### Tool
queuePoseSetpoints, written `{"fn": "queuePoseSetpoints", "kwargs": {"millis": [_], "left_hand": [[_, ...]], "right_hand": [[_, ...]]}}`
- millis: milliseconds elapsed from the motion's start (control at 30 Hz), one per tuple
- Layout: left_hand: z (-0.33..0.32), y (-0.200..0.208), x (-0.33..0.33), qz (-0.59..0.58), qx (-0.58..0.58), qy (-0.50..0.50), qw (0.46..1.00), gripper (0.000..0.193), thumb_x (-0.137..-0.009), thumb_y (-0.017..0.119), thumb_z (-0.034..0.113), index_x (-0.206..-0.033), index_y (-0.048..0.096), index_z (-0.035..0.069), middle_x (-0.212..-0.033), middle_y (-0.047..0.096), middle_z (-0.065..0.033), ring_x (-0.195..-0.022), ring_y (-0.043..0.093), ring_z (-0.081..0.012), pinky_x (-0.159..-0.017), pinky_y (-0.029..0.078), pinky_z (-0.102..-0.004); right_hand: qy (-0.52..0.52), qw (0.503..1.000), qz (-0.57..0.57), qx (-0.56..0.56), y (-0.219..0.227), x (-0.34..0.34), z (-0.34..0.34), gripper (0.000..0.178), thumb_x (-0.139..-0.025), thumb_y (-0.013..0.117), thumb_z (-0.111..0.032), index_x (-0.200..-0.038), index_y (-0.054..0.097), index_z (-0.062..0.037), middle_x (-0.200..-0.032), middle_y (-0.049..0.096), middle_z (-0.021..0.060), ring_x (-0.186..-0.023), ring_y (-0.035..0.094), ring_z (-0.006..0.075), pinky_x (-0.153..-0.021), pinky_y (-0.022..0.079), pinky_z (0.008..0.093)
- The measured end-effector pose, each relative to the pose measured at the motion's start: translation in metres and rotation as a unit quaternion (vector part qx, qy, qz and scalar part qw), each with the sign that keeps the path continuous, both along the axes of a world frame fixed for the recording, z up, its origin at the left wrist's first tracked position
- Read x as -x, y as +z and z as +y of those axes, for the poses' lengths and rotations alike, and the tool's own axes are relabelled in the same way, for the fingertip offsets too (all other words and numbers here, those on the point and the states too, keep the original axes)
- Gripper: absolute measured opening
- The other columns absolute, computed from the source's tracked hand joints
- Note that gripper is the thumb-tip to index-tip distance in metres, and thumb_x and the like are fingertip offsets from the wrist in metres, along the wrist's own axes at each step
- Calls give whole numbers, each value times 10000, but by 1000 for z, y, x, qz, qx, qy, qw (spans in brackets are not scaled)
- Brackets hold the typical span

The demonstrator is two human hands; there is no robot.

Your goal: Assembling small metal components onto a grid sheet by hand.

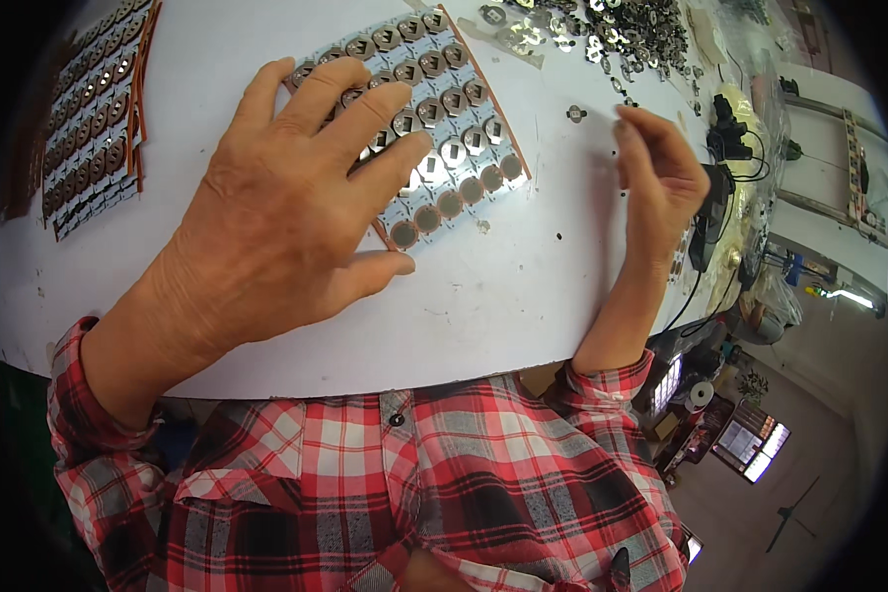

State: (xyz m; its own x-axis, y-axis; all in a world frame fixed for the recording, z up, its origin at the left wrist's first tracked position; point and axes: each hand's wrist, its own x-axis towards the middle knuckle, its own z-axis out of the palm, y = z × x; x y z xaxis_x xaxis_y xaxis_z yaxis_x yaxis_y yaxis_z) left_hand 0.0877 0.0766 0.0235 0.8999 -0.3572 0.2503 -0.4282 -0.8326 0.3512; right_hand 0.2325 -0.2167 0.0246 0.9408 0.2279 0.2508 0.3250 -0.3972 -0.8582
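Observation:
A pale blue circuit board panel (483,202) with brown edge strips lies on the white table. Rows of shiny metal battery clips (453,152) cover most of it, while its nearest row shows bare round pads (449,203). Over the panel's left part lies my left hand (286,187), fingers spread, hiding some clips. To the panel's right, my right hand (661,173) is raised with thumb and forefinger brought together; whatever is between their tips is hidden. One loose clip (576,114) sits on the table between the panel and my right hand.
A heap of loose metal clips (631,39) spreads at the far right. Several filled panels (94,109) are stacked at the far left. Black cables and adapters (715,197) run along the table's right edge, beside clear plastic bags (760,227).

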Motion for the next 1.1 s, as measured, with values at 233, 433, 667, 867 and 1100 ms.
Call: {"fn": "queuePoseSetpoints", "kwargs": {"millis": [233, 433, 667, 867, 1100], "left_hand": [[4, -4, -1, -30, 11, 13, 999, 815, -565, 975, 305, -1299, 691, 93, -1423, 593, -174, -1365, 515, -384, -1118, 425, -592], [5, -3, -10, -71, 38, -6, 997, 692, -620, 935, 215, -1265, 717, 92, -1403, 622, -146, -1320, 554, -370, -1075, 466, -504], [26, 7, -18, -47, 104, -68, 991, 582, -790, 846, 369, -1212, 678, 5, -1255, 625, -187, -1166, 569, -322, -883, 426, -456], [23, -7, -19, -83, 80, -53, 992, 500, -829, 803, 335, -1208, 685, 30, -1237, 628, -179, -1139, 575, -306, -879, 422, -452], [21, -13, -19, -111, 103, -50, 987, 468, -848, 793, 339, -1194, 697, 39, -1235, 636, -177, -1140, 585, -298, -880, 427, -457]], "right_hand": [[62, 963, -143, 220, -12, 3, 21, 113, -949, 741, -23, -1059, 767, -27, -884, 691, -9, -732, 583, 41, -649, 454, 194], [-15, 982, -65, 179, -3, 13, 23, 88, -1046, 639, -83, -1087, 671, -12, -905, 689, 31, -784, 620, 77, -650, 484, 235], [204, 952, 223, -41, 26, 67, 66, 134, -1055, 625, -50, -1141, 651, 49, -918, 695, 84, -704, 651, 109, -583, 532, 234], [254, 953, 145, 83, 11, 75, 72, 117, -1035, 636, 10, -1142, 673, 39, -946, 718, 54, -761, 661, 76, -627, 523, 201], [219, 967, 112, 61, -1, 86, 73, 126, -1035, 656, -18, -1152, 679, 24, -951, 716, 38, -761, 646, 58, -615, 487, 180]]}}
